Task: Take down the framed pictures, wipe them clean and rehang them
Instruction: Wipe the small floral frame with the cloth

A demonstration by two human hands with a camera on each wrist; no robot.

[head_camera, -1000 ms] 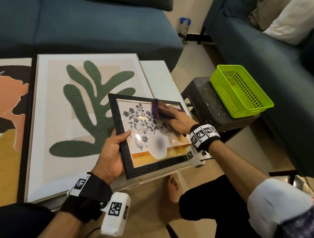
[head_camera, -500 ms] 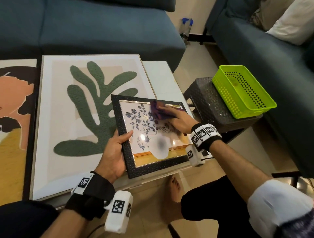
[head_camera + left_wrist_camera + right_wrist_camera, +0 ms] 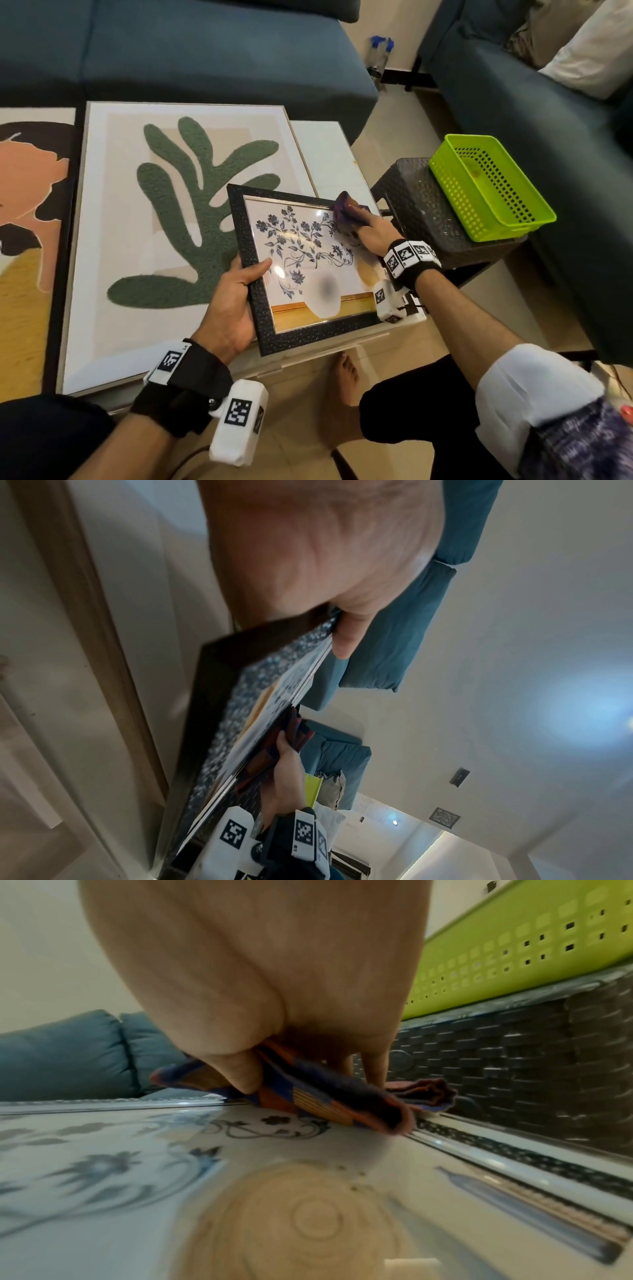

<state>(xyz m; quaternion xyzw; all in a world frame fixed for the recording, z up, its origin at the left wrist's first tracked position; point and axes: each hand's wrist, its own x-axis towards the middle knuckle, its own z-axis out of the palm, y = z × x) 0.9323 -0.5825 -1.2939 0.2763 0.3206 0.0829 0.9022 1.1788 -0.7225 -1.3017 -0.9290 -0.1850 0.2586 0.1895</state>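
Note:
A small black-framed flower picture (image 3: 301, 260) lies tilted over the table's near right corner. My left hand (image 3: 236, 294) grips its left edge, thumb on the front; the frame (image 3: 219, 723) and that thumb show close up in the left wrist view. My right hand (image 3: 366, 229) holds a folded purple and orange cloth (image 3: 346, 207) against the glass at the far right corner. In the right wrist view the cloth (image 3: 308, 1096) is pinched between thumb and fingers on the glass (image 3: 171, 1164).
A large leaf picture (image 3: 178, 219) and another picture (image 3: 27, 212) lie flat on the white table (image 3: 325, 154). A green basket (image 3: 486, 185) sits on a dark woven stool (image 3: 424, 212) to the right. Blue sofas (image 3: 205, 51) stand behind and right.
My right hand has slid the cloth over the glass toward the frame's far right corner. The left hand keeps its grip on the frame.

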